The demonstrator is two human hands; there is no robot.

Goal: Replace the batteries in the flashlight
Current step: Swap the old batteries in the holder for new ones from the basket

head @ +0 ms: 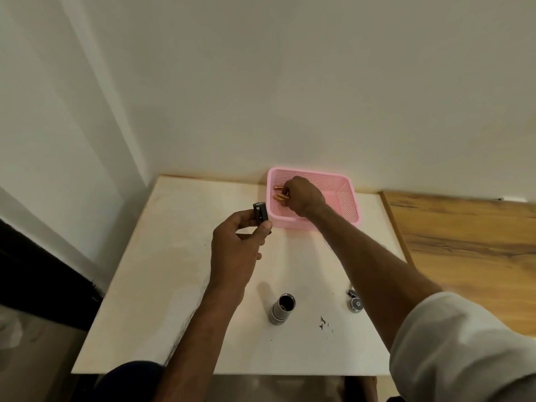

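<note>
- The silver cylindrical metal flashlight body (282,309) stands upright on the white counter (174,271), near the front edge and toward its middle, with its open end up. It appears parked this way so the tube is ready to take its insert back.
- The round silver end cap (355,303) lies apart from it, toward the front right corner, likely set aside so both hands stay free.
- The left hand (236,250) is raised above the middle of the counter, fingers and thumb pinched shut around a small black plastic battery holder (260,212), which it holds upright with its top clear of the fingers, seemingly to be loaded.
- The right hand (301,197) reaches into the pink perforated plastic basket (346,198) at the back edge of the counter, against the wall.
- Its fingers curl down onto the copper-coloured cylindrical batteries (280,196) lying in the basket's left half; it touches them, but whether it has one gripped cannot be told.
- A white rolled sleeve (452,346) covers the right upper arm.
</note>
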